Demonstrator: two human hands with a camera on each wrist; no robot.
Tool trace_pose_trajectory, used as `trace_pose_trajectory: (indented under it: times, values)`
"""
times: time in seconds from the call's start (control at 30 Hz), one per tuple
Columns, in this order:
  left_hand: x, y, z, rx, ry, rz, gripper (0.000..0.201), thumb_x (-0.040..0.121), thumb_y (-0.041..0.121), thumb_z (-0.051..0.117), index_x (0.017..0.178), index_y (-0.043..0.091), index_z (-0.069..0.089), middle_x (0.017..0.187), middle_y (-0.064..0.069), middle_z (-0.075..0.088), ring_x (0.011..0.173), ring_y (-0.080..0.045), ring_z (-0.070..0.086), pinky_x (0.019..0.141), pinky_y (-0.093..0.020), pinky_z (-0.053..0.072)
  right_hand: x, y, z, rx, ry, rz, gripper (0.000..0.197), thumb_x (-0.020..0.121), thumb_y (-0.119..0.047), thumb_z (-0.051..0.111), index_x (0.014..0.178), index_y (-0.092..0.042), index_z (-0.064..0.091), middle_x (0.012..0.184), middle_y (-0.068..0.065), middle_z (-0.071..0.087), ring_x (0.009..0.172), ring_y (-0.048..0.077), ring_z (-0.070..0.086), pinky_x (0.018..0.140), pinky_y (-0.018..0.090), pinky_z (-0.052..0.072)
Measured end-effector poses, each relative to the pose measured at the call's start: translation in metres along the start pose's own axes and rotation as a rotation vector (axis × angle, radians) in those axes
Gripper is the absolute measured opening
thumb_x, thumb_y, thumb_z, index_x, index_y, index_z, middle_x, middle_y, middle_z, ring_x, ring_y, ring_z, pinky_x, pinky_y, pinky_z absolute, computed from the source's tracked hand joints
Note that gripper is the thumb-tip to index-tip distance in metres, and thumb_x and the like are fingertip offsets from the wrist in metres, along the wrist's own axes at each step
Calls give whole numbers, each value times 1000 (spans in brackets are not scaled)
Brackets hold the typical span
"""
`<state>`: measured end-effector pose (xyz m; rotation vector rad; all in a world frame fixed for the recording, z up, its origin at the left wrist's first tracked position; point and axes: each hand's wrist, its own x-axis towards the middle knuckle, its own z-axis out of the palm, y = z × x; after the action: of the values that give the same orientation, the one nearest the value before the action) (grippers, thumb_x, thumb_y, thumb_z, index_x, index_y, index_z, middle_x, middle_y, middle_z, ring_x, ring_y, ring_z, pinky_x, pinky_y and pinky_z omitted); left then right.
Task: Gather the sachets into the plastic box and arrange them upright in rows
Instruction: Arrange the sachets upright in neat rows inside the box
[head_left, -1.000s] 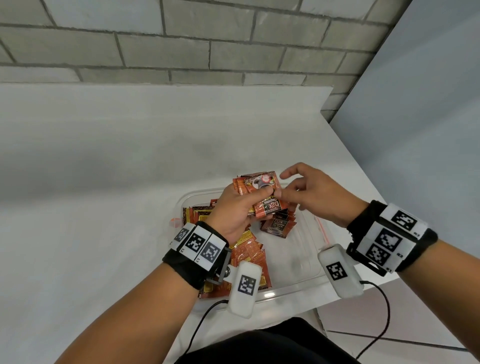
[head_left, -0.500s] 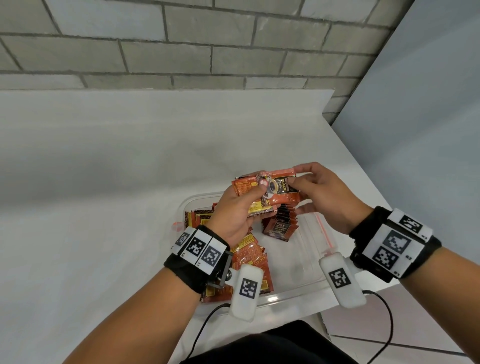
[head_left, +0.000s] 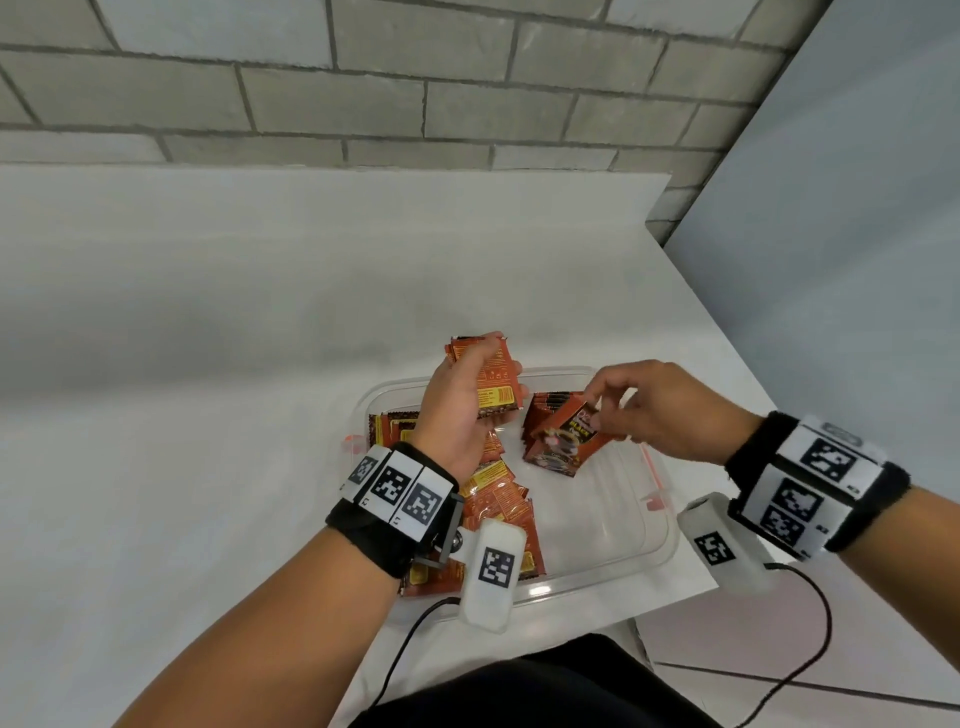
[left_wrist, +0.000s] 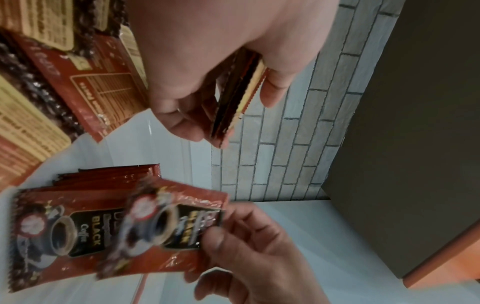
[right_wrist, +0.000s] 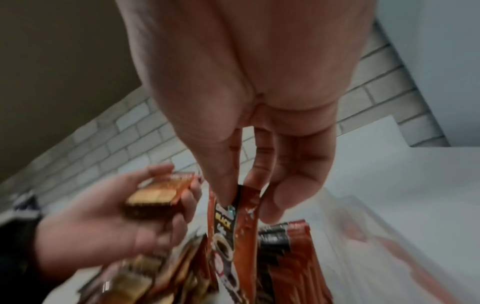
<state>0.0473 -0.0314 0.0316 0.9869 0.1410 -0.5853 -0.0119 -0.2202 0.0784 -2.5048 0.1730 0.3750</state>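
A clear plastic box (head_left: 613, 545) sits at the table's near right corner. My left hand (head_left: 467, 410) grips a small stack of red-orange coffee sachets (head_left: 491, 382) above the box's far left; the stack (left_wrist: 239, 94) shows edge-on in the left wrist view. My right hand (head_left: 639, 410) pinches one sachet (head_left: 569, 434) by its top edge, over a short row of upright sachets (head_left: 545, 410) at the box's far side. That sachet (right_wrist: 233, 226) hangs between thumb and fingers in the right wrist view. Loose sachets (head_left: 498, 499) lie flat along the box's left side.
The white table (head_left: 208, 389) stretches left and back to a grey brick wall (head_left: 415, 93). A grey panel (head_left: 857, 260) stands beyond the table's right edge. The box's right half shows bare bottom. Cables hang from both wrist cameras over the near edge.
The hands have parted. My right hand took one sachet from the stack and lowered it to the right over the upright row; my left hand keeps the rest of the stack.
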Motion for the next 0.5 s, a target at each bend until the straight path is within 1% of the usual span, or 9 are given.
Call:
trace_pose_trajectory:
  times: [0.07,0.1,0.17,0.23,0.3,0.37,0.43,0.5]
  values:
    - [-1,1,1,8,-9,-8,17,94,30,54,102,18,61,84,-5,65,69,-18,62,64,-30,45,2,0,9,-192,-64,-39,10,84,-17,69,85,-25,62,74,-11,61,62,2,54,58,10,37]
    - [-2,2,1,10,-12,-13,17,94,31,54,101,18,61,84,-5,64,69,-18,61,64,-30,44,4,-2,14,-260,-92,-53,9,84,-18,68,85,-25,63,75,-11,62,65,3,54,59,12,39]
    - [-2,2,1,17,-16,-17,17,94,31,54,100,18,62,85,-5,64,70,-19,61,64,-30,44,6,-6,23,-375,-137,-66,5,84,-18,66,88,-21,65,79,-6,65,70,10,55,64,21,45]
    - [-2,2,1,22,-16,-19,17,93,31,54,101,18,61,85,-6,64,70,-19,61,63,-30,44,7,-10,29,-457,-171,-69,5,84,-16,63,87,-20,66,75,-8,61,72,12,55,67,29,48]
    - [-3,3,1,25,-16,-23,18,93,31,55,103,17,61,85,-6,64,69,-19,61,63,-30,44,9,-12,33,-501,-187,-84,7,83,-14,62,86,-18,67,67,-14,53,70,11,52,64,28,47]
    - [-3,3,1,27,-17,-24,20,93,31,55,105,17,61,86,-6,65,70,-19,62,63,-31,44,11,-12,35,-537,-181,-97,8,83,-13,60,87,-16,67,65,-15,49,69,10,49,59,25,42]
    - [-4,3,1,25,-18,-24,21,93,31,56,107,16,61,86,-6,65,70,-19,62,64,-30,44,11,-13,37,-578,-176,-99,9,84,-15,59,88,-16,67,67,-12,49,68,11,47,56,24,38]
    - [-4,3,1,27,-24,-23,21,93,31,56,107,16,61,87,-7,65,69,-19,62,64,-30,44,12,-14,38,-615,-174,-89,8,85,-16,58,87,-17,65,73,-7,51,70,14,47,55,24,35]
